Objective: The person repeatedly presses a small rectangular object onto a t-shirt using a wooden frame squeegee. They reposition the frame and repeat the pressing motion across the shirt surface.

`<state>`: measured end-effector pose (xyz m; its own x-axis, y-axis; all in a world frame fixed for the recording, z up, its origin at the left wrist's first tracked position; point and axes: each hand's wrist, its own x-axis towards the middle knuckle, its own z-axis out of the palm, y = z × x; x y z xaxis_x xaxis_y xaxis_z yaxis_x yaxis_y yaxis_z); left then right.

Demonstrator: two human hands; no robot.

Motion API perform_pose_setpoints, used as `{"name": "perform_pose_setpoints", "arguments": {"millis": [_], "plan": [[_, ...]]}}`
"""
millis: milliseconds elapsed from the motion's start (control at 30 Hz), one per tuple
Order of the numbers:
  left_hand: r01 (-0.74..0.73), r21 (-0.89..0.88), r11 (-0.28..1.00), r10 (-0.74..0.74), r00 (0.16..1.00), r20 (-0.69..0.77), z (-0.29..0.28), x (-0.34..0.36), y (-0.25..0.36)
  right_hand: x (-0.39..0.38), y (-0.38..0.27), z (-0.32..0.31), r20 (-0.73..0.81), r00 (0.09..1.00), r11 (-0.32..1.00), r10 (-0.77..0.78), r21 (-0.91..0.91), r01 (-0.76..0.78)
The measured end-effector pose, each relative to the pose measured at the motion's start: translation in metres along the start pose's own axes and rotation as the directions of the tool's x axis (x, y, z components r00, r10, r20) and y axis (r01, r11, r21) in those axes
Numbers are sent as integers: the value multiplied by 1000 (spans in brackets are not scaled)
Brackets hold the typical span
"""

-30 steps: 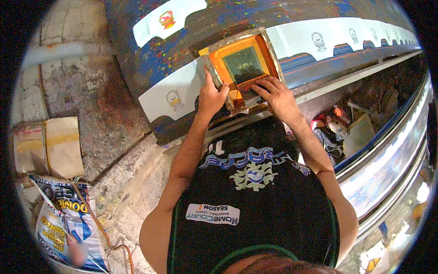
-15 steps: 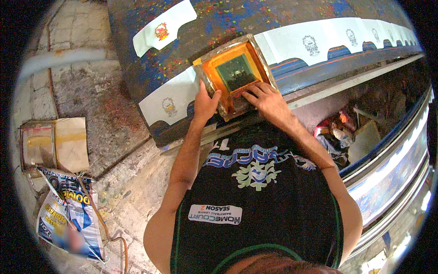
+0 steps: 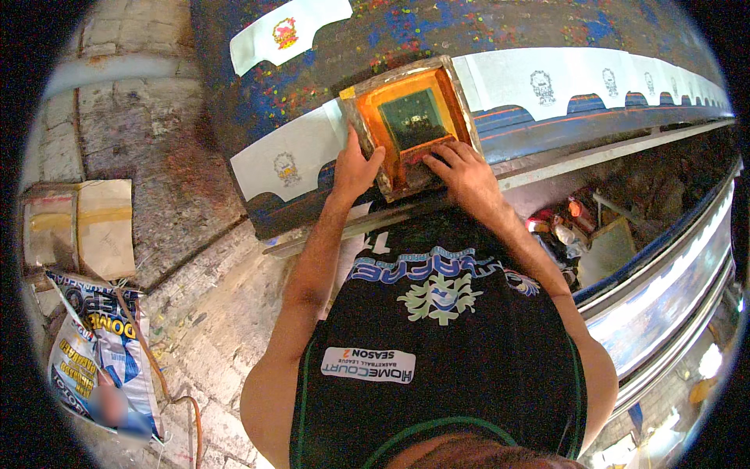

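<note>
A screen-printing frame (image 3: 461,102) with a worn wooden border and orange inner edges lies over white cut cloth on the table. Dark green mesh (image 3: 414,119) fills its middle. Along the frame's left near side, my left hand (image 3: 357,168) is closed, its thumb and fingers on the wood. My right hand (image 3: 467,173) reaches into the near right part. Its curled fingers press on a narrow reddish bar (image 3: 416,152), seemingly a squeegee, at the near edge of the mesh. The fingers partly cover this bar. Cloth under the frame is hidden.
White cloth pieces (image 3: 578,74) with dark printed emblems run in a row to the right; another printed piece (image 3: 269,168) lies left. A cloth with a red and yellow emblem (image 3: 312,19) lies farther back. A ledge (image 3: 547,166) edges the paint-spotted table; clutter (image 3: 570,230) sits below.
The view has shifted slightly. My hands and the frame keep nearly the same places relative to the cloth, with no clear change of grip.
</note>
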<state>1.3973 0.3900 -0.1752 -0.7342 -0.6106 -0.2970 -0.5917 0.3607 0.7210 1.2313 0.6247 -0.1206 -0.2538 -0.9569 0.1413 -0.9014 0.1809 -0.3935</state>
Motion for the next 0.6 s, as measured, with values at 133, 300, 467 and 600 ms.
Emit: {"name": "perform_pose_setpoints", "arguments": {"millis": [133, 300, 467, 600], "plan": [[-72, 90, 993, 74, 997, -22, 2, 4, -7, 10, 5, -12, 108, 994, 995, 14, 93, -24], [23, 92, 995, -28, 999, 47, 1, 3, -3, 71, 34, -10, 26, 999, 999, -32, 40, 31], [-81, 103, 991, 84, 996, -24, 2, 2, 0, 107, 41, -4, -78, 997, 999, -11, -33, 8], [9, 66, 998, -11, 999, 37, 3, 5, -2, 72, 26, -6, -26, 999, 997, 24, 79, -22]]}}
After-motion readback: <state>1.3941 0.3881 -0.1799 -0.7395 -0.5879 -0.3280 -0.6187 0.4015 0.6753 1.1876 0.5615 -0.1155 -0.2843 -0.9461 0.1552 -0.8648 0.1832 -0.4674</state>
